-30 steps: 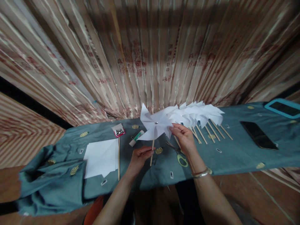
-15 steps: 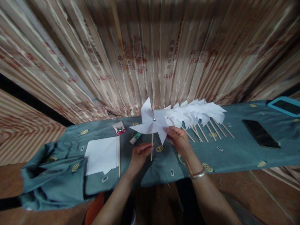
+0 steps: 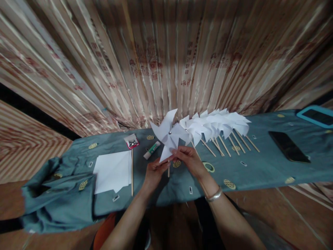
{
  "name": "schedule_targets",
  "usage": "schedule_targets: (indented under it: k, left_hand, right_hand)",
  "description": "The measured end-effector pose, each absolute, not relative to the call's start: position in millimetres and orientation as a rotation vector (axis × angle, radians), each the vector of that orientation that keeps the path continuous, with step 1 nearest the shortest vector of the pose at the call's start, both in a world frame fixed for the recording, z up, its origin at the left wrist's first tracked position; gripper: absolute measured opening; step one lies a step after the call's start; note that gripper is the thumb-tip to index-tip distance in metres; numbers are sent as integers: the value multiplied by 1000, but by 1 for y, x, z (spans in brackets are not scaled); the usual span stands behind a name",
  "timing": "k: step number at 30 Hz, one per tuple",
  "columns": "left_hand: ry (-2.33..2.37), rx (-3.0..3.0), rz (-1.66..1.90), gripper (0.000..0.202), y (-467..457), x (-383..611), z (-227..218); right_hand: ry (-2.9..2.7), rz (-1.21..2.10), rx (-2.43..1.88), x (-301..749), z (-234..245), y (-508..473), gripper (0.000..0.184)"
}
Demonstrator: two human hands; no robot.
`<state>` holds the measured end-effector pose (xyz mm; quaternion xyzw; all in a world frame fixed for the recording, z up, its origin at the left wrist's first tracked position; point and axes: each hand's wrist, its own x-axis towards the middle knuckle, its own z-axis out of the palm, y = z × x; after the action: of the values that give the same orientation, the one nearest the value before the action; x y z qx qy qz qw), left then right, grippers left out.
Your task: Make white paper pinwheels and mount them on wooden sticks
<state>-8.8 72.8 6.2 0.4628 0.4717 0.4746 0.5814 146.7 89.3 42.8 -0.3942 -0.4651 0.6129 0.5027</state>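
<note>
A white paper pinwheel with a silver pin head at its centre stands upright over the table. My left hand is closed around its wooden stick, whose lower end shows beneath the fingers. At the lower blades, my right hand has its fingertips pressed together on the paper; the exact grip is partly hidden. A bracelet circles the right wrist. Just to the right lies an overlapping row of finished-looking pinwheels, their sticks pointing toward me.
On the green cloth lie a glue stick, a small box of pins, a stack of white paper, a loose wooden stick, a tape roll, a phone and a blue-framed device. A patterned curtain hangs behind.
The pinwheel's blades have turned. My right hand has moved left and down, closer to my left hand, uncovering the tape roll. The glue stick shows more fully.
</note>
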Motion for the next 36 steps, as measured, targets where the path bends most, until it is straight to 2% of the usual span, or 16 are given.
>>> schedule_targets:
  k: [6,8,14,18,22,36]
  left_hand:
    - [1081,1171,1080,30,71,-10,15]
    - [1128,1144,1078,25,71,-11,14]
    - [1172,1101,1042,25,70,-12,12]
    - [1126,1125,988,24,66,-11,14]
    - [1091,1148,944,22,64,-9,14]
    - [1106,1137,953,22,65,-10,13]
  right_hand:
    - [-1267,1763,-789,147,51,79,35]
    - [-1208,1792,-741,157,53,79,36]
    - [-645,1333,-782,204,49,101,27]
    - [-602,1091,-884,214,45,108,28]
    - [-760,1104,-992,206,45,104,31]
    - [-752,1246,-1044,190,46,101,36]
